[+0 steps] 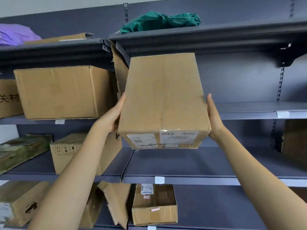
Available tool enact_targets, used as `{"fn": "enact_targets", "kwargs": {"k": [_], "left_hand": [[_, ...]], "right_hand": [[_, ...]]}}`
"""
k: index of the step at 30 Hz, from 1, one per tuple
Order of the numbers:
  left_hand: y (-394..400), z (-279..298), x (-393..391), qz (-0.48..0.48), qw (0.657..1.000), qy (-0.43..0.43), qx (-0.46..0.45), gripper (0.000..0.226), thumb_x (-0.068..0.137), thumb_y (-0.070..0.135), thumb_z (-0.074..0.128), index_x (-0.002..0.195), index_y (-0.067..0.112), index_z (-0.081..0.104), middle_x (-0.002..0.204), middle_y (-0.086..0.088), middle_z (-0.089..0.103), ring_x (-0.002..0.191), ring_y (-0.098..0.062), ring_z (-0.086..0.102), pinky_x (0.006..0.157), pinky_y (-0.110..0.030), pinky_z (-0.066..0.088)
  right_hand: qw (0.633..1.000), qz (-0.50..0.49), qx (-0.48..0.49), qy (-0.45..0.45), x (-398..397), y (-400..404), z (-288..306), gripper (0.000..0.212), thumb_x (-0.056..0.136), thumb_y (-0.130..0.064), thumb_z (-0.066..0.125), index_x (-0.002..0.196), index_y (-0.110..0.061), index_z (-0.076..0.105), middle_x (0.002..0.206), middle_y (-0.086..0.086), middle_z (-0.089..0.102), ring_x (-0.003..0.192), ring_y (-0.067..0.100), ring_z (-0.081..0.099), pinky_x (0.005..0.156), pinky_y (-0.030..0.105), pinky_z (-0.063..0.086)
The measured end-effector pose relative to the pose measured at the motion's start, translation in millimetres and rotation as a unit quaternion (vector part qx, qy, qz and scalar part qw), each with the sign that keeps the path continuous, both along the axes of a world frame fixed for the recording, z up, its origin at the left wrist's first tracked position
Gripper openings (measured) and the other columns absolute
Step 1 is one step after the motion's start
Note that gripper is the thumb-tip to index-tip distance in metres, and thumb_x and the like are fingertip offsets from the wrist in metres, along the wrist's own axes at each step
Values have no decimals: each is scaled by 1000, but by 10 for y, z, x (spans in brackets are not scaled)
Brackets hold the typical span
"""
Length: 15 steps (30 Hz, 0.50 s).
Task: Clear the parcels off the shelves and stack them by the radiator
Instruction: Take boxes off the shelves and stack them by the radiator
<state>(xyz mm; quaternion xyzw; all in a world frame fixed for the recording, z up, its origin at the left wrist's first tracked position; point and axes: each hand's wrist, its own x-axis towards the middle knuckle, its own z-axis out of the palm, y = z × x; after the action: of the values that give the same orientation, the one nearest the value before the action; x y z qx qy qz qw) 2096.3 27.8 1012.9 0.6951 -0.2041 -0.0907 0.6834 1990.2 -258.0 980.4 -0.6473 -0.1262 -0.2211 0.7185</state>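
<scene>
Grey metal shelves filled the whole view, with cardboard boxes on the left bays and the right bays mostly bare. A person held one taped box out in front of the shelving, between both hands and clear of every shelf board, its label end tipped down toward the camera.

The left hand pressed flat on the box's left side, fingers straight and together, pointing up along the edge. The right hand did the same on the right side, fingertips reaching about halfway up that face. Neither hand curled round the box; it looked squeezed between the two palms, which sat near the lower, nearer end.

This appeared to be the lifting-off step for one parcel, with many left: a big box on the upper left shelf, a marked box below it, a small box lower down, a green bag on top. Next would come turning away and carrying the box to the radiator, which was out of sight. A palm-only hold could slip, so sliding fingers under the base seemed wise.
</scene>
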Motion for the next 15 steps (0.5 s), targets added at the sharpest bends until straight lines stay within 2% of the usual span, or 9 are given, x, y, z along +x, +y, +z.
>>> {"fn": "enact_targets", "kwargs": {"k": [1, 3, 4, 6, 8, 10, 12, 14, 15], "left_hand": [[-28, -38, -15, -4, 1000, -5, 11, 67, 60, 77, 57, 114, 37, 57, 109, 5, 69, 102, -14, 61, 78, -33, 49], [-117, -145, -62, -50, 999, -11, -1, 54, 64, 53, 71, 112, 30, 62, 110, 3, 70, 99, -12, 66, 75, -29, 53], [-170, -218, -90, -73, 997, -8, -9, 47, 64, 38, 75, 108, 26, 65, 107, 2, 72, 94, -11, 69, 70, -26, 55], [-306, -360, -157, -101, 995, -10, -8, 46, 60, 21, 78, 104, 21, 66, 99, 1, 74, 89, -10, 71, 67, -24, 56], [-520, -427, -251, -126, 992, -18, 5, 47, 58, 17, 79, 103, 20, 65, 95, 3, 75, 87, -10, 71, 65, -22, 56], [-797, -412, -367, -161, 986, -29, 30, 48, 58, 18, 78, 104, 20, 65, 96, 4, 75, 87, -9, 71, 67, -23, 57], [-1124, -382, -499, -197, 977, -41, 65, 52, 59, 21, 79, 109, 22, 63, 99, 5, 74, 90, -11, 70, 78, -32, 57], [-1500, -407, -651, -226, 969, -44, 95, 54, 57, 19, 84, 107, 23, 64, 101, 1, 73, 92, -17, 67, 91, -40, 49], [-1712, -441, -740, -242, 964, -42, 104, 51, 56, 19, 86, 103, 23, 66, 104, -3, 72, 93, -22, 63, 92, -42, 46]], "right_hand": [[1000, 5, -9, 16, -20, -14, -46, 57, 89, -67, 30, 115, -31, 64, 116, -5, 69, 108, 12, 65, 86, 29, 54], [997, -20, -50, 55, -74, -100, -173, 56, 81, -69, 46, 124, -34, 56, 118, -12, 67, 107, 7, 65, 86, 28, 51], [994, -37, -72, 71, -105, -161, -242, 62, 75, -70, 55, 126, -36, 53, 116, -15, 67, 104, 4, 65, 83, 26, 52], [990, -64, -91, 85, -198, -299, -363, 72, 62, -71, 67, 124, -37, 52, 111, -19, 68, 97, 1, 67, 70, 16, 55], [990, -84, -69, 92, -354, -472, -452, 73, 56, -70, 72, 119, -37, 55, 107, -19, 70, 92, 0, 68, 61, 11, 53], [988, -116, -32, 100, -551, -676, -514, 75, 53, -69, 74, 116, -32, 58, 106, -15, 71, 90, 1, 69, 61, 12, 54], [981, -153, -11, 118, -779, -908, -569, 78, 52, -68, 74, 117, -27, 59, 105, -12, 72, 92, 4, 69, 64, 15, 54], [974, -182, 10, 134, -1093, -1178, -626, 77, 54, -66, 75, 117, -25, 60, 103, -10, 73, 92, 6, 70, 65, 17, 55], [970, -196, 24, 141, -1288, -1327, -660, 71, 57, -65, 75, 114, -25, 62, 100, -9, 74, 90, 7, 71, 63, 19, 56]]}}
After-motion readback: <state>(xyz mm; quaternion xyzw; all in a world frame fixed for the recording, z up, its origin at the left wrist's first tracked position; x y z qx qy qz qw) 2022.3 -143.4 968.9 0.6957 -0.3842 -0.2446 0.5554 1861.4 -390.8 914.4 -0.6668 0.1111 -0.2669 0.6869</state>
